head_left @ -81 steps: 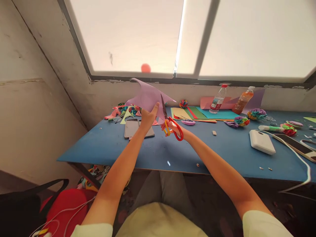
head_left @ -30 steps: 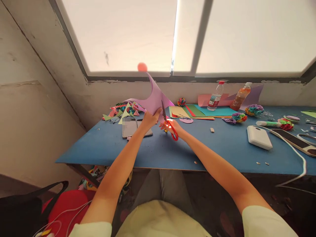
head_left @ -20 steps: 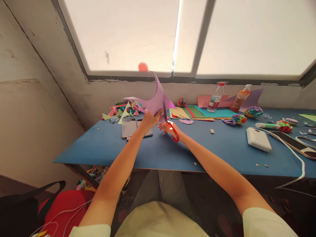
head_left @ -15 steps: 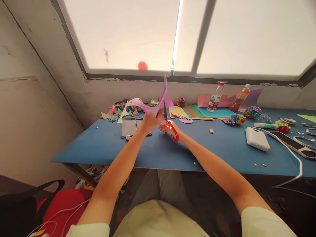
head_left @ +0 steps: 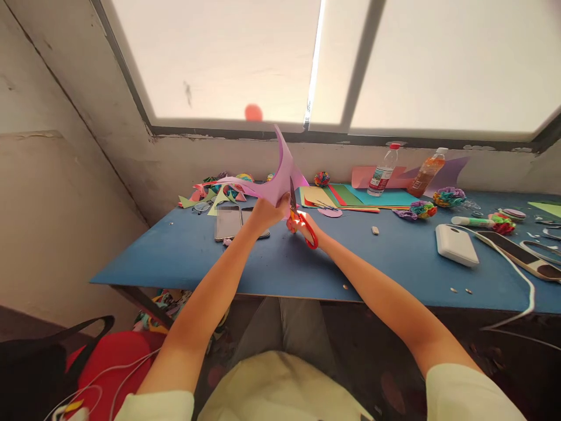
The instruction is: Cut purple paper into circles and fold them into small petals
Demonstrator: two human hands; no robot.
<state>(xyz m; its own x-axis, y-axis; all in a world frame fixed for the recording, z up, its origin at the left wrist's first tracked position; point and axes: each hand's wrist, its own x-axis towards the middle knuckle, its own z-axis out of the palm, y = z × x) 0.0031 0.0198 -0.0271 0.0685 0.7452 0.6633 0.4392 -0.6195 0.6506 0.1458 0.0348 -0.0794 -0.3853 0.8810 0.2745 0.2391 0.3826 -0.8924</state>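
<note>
My left hand [head_left: 272, 213] is closed on a curling sheet of purple paper [head_left: 278, 178], held up above the table. One corner of the paper points upward, and a strip trails off to the left. In my right hand [head_left: 300, 227] is a pair of scissors [head_left: 310, 233] with red handles, its blades pointing up against the paper beside my left fingers. Whether the blades are parted is hard to make out. Behind the hands, a round purple paper piece [head_left: 330, 213] lies on the blue table [head_left: 184, 251].
Coloured paper sheets [head_left: 381, 197] lie at the back, with a water bottle [head_left: 383, 171] and an orange drink bottle [head_left: 428, 172]. A white power bank [head_left: 456, 245] with a cable lies right. Phones [head_left: 228, 224] and paper scraps [head_left: 219, 202] are on the left.
The purple paper has turned in my left hand: its upright corner has swung left and its left part has dropped. Both hands stay in nearly the same place.
</note>
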